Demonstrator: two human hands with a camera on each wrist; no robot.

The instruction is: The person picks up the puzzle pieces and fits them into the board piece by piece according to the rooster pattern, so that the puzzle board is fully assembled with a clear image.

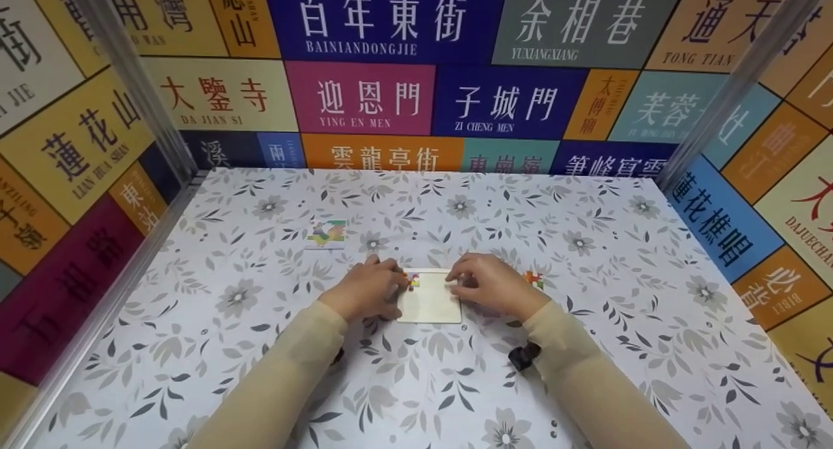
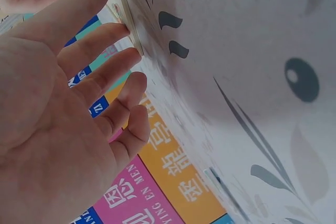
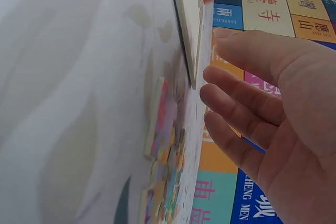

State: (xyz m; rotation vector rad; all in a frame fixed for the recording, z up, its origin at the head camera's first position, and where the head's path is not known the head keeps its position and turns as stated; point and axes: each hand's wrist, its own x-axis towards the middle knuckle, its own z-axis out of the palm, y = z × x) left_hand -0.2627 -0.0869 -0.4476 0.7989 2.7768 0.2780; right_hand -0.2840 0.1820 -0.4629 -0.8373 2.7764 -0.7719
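A pale, flat puzzle board (image 1: 435,304) lies between the two hands on the table. One small colourful puzzle piece (image 1: 414,280) sits in its far left corner. At the board's left edge, my left hand (image 1: 366,289) has its thumb near the close corner and fingertips right by the piece; in the left wrist view the fingers (image 2: 113,72) are gently bent along the edge. My right hand (image 1: 489,284) hovers at the board's right edge, fingertips over the rim. Nothing shows between its loosely bent fingers (image 3: 239,95) in the right wrist view.
Several colourful puzzle pieces (image 1: 535,279) lie right of the board, partly hidden behind the right hand. A picture card (image 1: 327,234) lies at the back left. The table (image 1: 416,390) has a flower-print cover, and walls with printed signs (image 1: 371,97) enclose its back and sides.
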